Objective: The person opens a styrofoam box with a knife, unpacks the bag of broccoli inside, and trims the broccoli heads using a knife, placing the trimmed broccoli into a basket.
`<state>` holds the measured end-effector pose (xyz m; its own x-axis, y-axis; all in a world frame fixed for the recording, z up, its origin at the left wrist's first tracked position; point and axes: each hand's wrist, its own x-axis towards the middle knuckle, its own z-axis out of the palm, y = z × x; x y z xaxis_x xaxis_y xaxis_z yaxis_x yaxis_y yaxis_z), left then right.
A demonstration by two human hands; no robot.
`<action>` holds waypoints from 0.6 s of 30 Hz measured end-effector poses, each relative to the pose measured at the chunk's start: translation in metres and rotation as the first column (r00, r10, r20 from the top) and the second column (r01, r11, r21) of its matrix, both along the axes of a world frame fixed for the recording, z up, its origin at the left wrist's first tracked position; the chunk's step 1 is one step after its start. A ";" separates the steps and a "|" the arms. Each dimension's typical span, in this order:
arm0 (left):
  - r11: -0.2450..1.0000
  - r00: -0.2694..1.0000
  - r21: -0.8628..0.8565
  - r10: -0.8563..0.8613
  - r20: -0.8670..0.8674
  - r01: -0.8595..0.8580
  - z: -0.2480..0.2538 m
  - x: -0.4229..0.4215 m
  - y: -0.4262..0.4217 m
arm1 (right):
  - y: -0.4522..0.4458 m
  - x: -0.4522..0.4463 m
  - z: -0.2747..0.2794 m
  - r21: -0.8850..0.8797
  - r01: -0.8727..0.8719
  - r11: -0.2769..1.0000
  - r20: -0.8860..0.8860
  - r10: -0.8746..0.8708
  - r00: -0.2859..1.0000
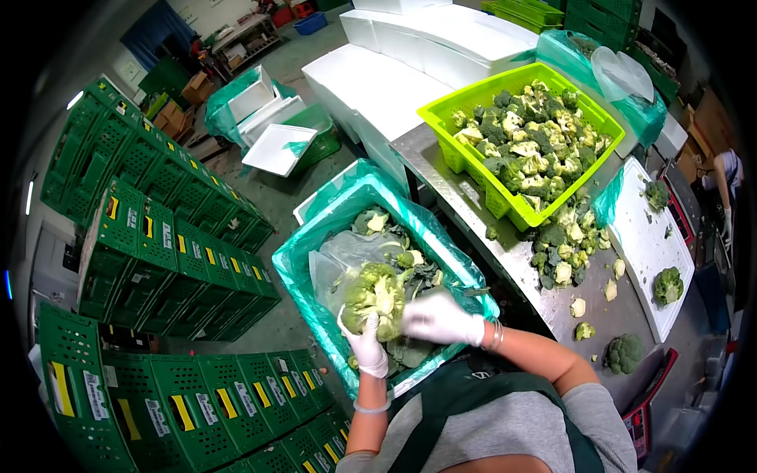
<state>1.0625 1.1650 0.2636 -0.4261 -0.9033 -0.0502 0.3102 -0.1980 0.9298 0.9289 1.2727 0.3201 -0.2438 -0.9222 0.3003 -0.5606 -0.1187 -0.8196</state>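
My left hand point(364, 347), in a white glove, grips a large broccoli head point(375, 296) with its cut stem side facing up. Close beside it on the right is my right hand point(440, 318), also gloved and smeared by motion; its fingers and anything in them cannot be made out. Both hands are over a bin point(296, 272) lined with green plastic. Inside the bin lie broccoli leaves, stem pieces and a sheet of clear plastic point(323, 264).
A yellow-green crate point(505, 206) of broccoli florets stands on the metal table point(505, 252), with loose florets beside it. At right a white tray point(646, 236) holds broccoli. Green crates point(158, 252) are stacked at left. Another person's arm point(714, 183) shows far right.
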 end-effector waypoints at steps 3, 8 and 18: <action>0.997 0.997 0.033 0.069 0.042 -0.070 -0.003 -0.003 -0.012 | 0.007 0.017 0.047 0.181 -0.573 0.800 0.228 0.532 0.815; 0.952 0.966 0.299 0.011 -0.259 0.069 0.006 0.000 -0.020 | -0.001 -0.015 0.011 0.231 0.172 0.958 0.063 -0.191 0.980; 0.980 0.977 0.166 -0.076 -0.198 0.110 0.005 -0.013 0.000 | -0.022 0.007 -0.006 0.124 0.294 0.948 -0.253 -0.256 0.933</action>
